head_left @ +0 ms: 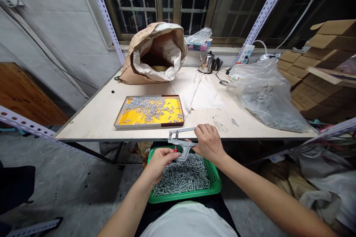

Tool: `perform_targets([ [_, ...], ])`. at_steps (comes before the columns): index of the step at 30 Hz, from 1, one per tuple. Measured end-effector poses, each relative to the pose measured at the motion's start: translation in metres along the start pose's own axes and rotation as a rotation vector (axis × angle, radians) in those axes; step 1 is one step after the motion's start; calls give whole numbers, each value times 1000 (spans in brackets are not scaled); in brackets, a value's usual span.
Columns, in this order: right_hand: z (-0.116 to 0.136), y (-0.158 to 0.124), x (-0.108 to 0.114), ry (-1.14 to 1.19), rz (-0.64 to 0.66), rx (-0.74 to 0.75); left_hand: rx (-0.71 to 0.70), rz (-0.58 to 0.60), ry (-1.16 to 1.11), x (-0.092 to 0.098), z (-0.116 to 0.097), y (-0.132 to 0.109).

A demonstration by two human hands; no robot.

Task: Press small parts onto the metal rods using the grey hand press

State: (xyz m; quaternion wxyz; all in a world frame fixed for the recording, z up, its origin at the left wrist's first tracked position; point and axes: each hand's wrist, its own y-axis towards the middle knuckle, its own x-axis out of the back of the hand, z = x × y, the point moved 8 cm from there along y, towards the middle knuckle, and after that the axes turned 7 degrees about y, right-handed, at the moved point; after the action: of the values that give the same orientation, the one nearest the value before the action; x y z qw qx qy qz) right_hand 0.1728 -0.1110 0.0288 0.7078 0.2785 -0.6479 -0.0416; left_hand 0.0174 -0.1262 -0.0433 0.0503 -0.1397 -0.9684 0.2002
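My right hand (208, 141) is wrapped round the handles of a silver hand press (183, 144) with a spring and a red tip. The fingers of my left hand (161, 161) are pinched together at the tool's jaw, just by the red tip. Whatever small piece they hold is too small to make out. Below both hands, a green plastic basket (189, 193) sits on the lap, filled with small silver threaded metal parts (185, 177). On the table ahead lies a shallow tray (144, 126) with a yellow bottom, many similar small metal pieces (150, 108) scattered in it.
A big open paper sack (128, 68) lies on the table (86, 122) behind the tray. White cloth (207, 92), a steel kettle (206, 63) and a clear plastic bag (267, 96) are farther right. Cardboard boxes (319, 77) are stacked at the right edge.
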Motion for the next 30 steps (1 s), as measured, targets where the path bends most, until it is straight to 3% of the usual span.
perform_targets([
  [4, 9, -12, 10, 60, -160, 9, -91, -37, -43, 3, -2, 0],
  [11, -1, -42, 0, 50, -137, -145, -342, -330, 121, 20, -7, -19],
  [15, -19, -61, -4, 7, -128, -160, -367, -167, 430, 24, -16, -17],
  [17, -25, -68, -5, -18, -123, -146, -384, -211, 541, 48, -34, -1],
  [20, -29, -73, -7, -38, -126, -144, -315, -596, 699, 115, -68, 37],
  [23, -26, -72, -9, -40, -132, -135, -232, -667, 713, 157, -89, 84],
  [26, -23, -69, -11, -32, -130, -129, -183, -634, 677, 175, -93, 110],
  [30, -25, -62, -12, -12, -107, -155, -220, -636, 580, 167, -86, 97],
])
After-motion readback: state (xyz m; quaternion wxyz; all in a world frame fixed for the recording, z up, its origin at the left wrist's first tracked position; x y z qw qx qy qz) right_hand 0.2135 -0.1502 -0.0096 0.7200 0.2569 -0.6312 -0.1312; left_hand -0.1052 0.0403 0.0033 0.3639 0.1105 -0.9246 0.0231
